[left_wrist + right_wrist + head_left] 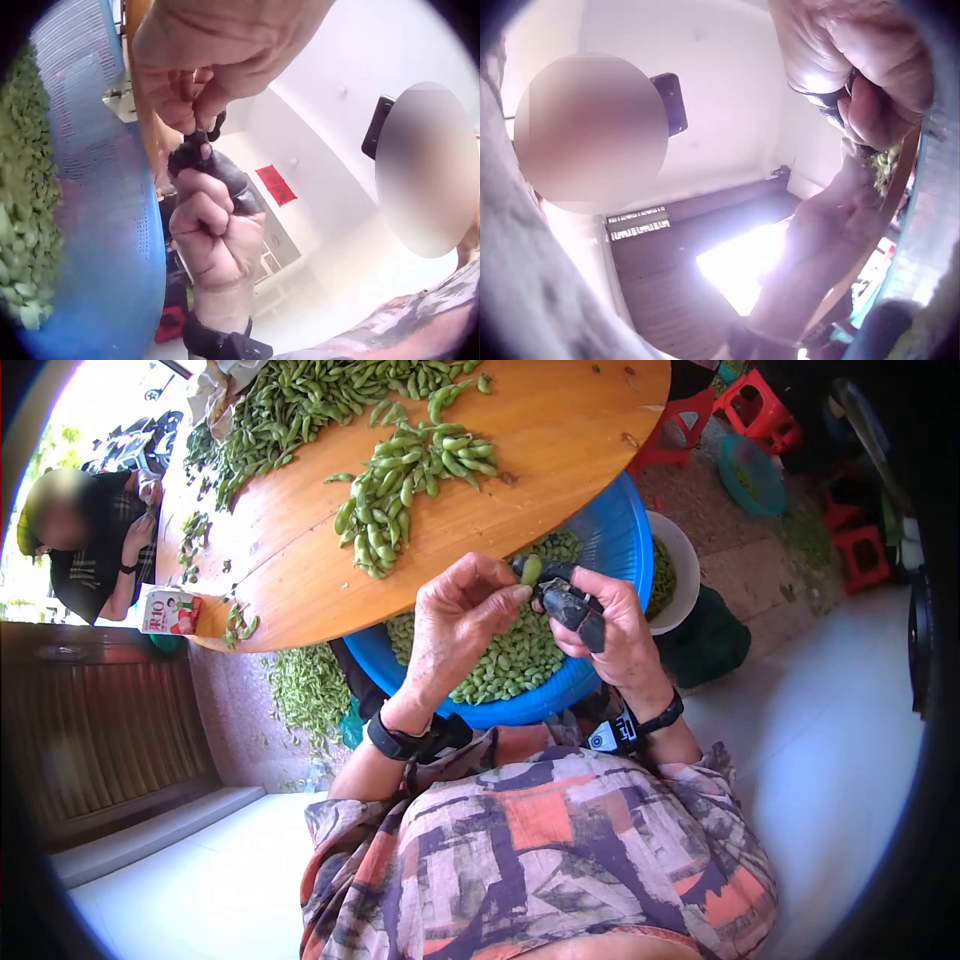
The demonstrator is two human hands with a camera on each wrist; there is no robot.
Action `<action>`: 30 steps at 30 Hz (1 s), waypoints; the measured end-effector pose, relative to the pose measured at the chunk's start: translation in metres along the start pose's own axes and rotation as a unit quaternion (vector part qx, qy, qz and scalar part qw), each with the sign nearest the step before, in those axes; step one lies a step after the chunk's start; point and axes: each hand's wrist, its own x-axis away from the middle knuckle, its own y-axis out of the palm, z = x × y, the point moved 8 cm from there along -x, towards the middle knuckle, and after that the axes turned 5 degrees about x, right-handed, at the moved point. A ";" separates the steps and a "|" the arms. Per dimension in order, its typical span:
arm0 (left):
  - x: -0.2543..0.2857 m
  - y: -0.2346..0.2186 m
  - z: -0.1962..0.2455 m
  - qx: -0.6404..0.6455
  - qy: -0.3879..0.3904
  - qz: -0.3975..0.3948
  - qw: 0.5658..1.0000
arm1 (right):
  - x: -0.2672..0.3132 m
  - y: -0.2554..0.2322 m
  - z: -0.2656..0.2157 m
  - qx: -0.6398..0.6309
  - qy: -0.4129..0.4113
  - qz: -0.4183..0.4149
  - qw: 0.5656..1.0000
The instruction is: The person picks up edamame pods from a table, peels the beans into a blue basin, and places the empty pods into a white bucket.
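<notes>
A green bean pod (532, 569) is pinched by the left hand (462, 615), whose thumb and fingers meet at its near end. Close against the pod's other side, the right hand (610, 622) has black coverings (572, 610) on its thumb and finger, and its other fingers are curled. Both hands are above a blue basket (625, 540) holding shelled green beans (510, 660). In the left wrist view the left hand (232, 45) and right hand (217, 225) meet at their fingertips. The right wrist view shows the right hand (862, 67) near the left (825, 232).
A round wooden table (300, 560) bears piles of pods (375, 525) and a carton (170, 611). Beside the basket stands a white bucket (688, 575). Pods (305, 690) lie on the floor at left. Another person (90, 540) sits at the table; red stools (758, 410) stand at right.
</notes>
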 end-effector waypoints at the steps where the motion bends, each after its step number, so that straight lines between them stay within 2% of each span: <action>1: 0.002 0.002 0.000 -0.019 0.013 0.012 1.000 | 0.000 0.000 0.002 0.003 -0.006 -0.005 1.000; 9: 0.013 0.001 0.004 -0.110 0.068 0.044 0.991 | 0.000 0.003 0.002 0.020 -0.051 -0.008 0.998; 15: 0.018 0.000 0.007 -0.057 0.095 0.066 0.992 | -0.002 0.004 0.001 0.044 -0.020 0.014 0.999; 16: 0.018 -0.003 0.007 -0.057 0.095 0.065 0.992 | -0.002 0.004 0.004 0.024 -0.006 -0.009 1.000; 17: 0.015 -0.004 -0.004 0.075 0.040 0.027 0.996 | -0.001 0.005 0.008 0.003 0.008 -0.032 0.999; 18: 0.014 0.000 -0.015 0.205 -0.017 -0.011 0.978 | -0.002 0.003 0.010 0.002 0.006 -0.031 1.000; 19: 0.015 0.000 -0.025 0.267 -0.064 -0.003 0.961 | -0.002 0.004 0.014 -0.067 0.021 -0.049 0.996; 20: 0.014 -0.001 -0.029 0.267 -0.064 -0.005 0.962 | -0.003 0.006 0.018 -0.134 0.035 -0.067 0.988; 22: 0.014 0.010 -0.039 0.392 -0.099 -0.067 0.912 | -0.004 0.003 0.022 -0.149 0.038 -0.067 0.986; 23: 0.014 0.012 -0.044 0.430 -0.110 -0.058 0.894 | -0.005 0.003 0.023 -0.165 0.040 -0.068 0.983; 28: 0.017 0.014 -0.055 0.458 -0.129 -0.029 0.879 | -0.005 0.000 0.028 -0.146 0.039 -0.074 0.986; 30: 0.018 0.001 -0.055 0.311 -0.130 0.042 0.940 | -0.007 0.003 0.029 -0.139 0.040 -0.074 0.987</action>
